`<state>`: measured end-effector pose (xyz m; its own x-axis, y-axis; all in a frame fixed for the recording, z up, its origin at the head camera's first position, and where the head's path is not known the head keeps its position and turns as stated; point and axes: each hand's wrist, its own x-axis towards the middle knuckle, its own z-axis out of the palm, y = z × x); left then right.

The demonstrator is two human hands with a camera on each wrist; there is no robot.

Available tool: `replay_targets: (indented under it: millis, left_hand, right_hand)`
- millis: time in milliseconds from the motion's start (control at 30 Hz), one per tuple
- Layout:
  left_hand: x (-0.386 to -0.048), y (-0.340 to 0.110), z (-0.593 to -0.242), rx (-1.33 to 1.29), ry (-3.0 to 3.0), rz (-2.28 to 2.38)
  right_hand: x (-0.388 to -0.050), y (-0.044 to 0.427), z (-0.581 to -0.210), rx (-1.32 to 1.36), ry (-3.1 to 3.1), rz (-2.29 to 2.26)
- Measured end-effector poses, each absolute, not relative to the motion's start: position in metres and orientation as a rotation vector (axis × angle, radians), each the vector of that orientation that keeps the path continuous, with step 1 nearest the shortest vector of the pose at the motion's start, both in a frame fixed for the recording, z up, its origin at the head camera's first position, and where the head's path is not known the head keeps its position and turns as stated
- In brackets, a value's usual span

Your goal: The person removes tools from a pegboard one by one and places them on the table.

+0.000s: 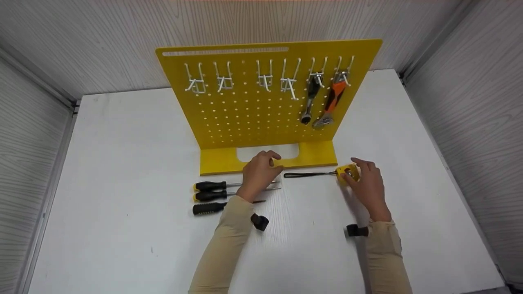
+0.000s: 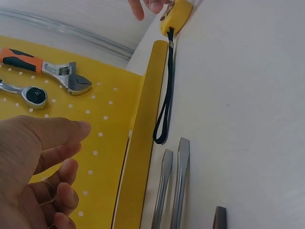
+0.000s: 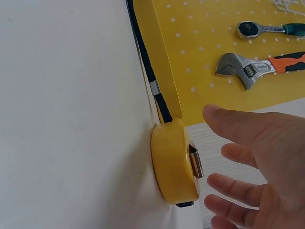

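A yellow tape measure [image 3: 174, 164] with a black wrist strap [image 1: 309, 174] lies on the white table by the pegboard's base. My right hand [image 1: 368, 185] is right at the tape measure, thumb and fingers spread; the right wrist view shows a gap between them and its case. My left hand [image 1: 260, 173] hovers over the screwdriver shafts near the base, its fingers loosely bent with nothing in them. Two screwdrivers [image 1: 210, 186] with black and yellow handles lie side by side. Below them is a third black-handled tool [image 1: 207, 208] with a dark pointed tip, partly hidden by my left sleeve.
Behind the tools stands a yellow pegboard [image 1: 253, 118] with several white hooks [image 1: 264, 79] along its top. A ratchet wrench [image 1: 310, 100] and an orange-handled adjustable wrench [image 1: 335, 96] hang at its right. Wood-grain panels [image 1: 122, 45] enclose the table [image 1: 122, 163].
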<state>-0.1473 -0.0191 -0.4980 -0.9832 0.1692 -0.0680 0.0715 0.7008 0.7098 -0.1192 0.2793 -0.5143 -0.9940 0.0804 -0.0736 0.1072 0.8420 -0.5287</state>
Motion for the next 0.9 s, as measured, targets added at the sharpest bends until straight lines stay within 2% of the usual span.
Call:
replay_targets:
  millis: [433, 900]
  left_hand:
    - [-0.150, -0.017, -0.488, 0.209, 2.783, 1.264]
    - [-0.156, -0.017, -0.470, 0.140, 2.701, 1.491]
  right_hand:
    - [-0.128, 0.262, -0.512, 0.026, 3.050, -0.980]
    - [-0.136, 0.235, -0.507, 0.084, 2.914, -1.194]
